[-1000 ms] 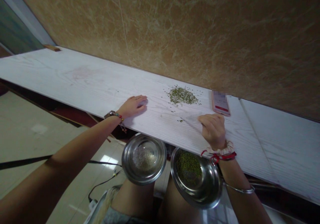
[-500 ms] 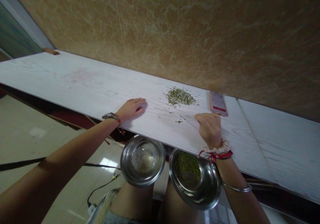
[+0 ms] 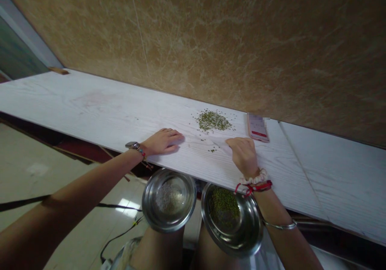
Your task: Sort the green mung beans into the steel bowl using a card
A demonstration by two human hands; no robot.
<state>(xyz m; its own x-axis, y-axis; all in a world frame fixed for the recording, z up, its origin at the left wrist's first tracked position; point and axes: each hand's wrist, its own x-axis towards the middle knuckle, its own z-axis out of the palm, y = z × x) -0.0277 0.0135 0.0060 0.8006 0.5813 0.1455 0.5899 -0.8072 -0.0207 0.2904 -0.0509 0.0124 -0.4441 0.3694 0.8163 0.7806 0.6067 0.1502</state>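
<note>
My left hand (image 3: 164,141) rests on the white wood-grain shelf (image 3: 99,121), its fingers stretched out and the thumb apart, with nothing in it. To its right and farther back lies a loose spread of green mung beans (image 3: 212,121). A few stray beans (image 3: 212,150) sit nearer the front edge. My right hand (image 3: 245,154) is closed on the shelf just right of those strays; whatever its curled fingers may hold is hidden. Below the shelf, a steel bowl (image 3: 231,242) containing green beans stands over my right leg. Another steel bowl (image 3: 146,199), with pale grains, is over my left leg.
A phone (image 3: 257,128) with a lit screen lies behind my right hand, by the marbled wall (image 3: 193,40). The shelf's front edge runs just above both bowls. At lower left, a dark strap (image 3: 24,203) and a cable (image 3: 117,235) cross above the tiled floor.
My left hand has slid right along the shelf, toward the beans, and its thumb is farther out. The right hand has shifted slightly left, still closed. The view has tilted a little.
</note>
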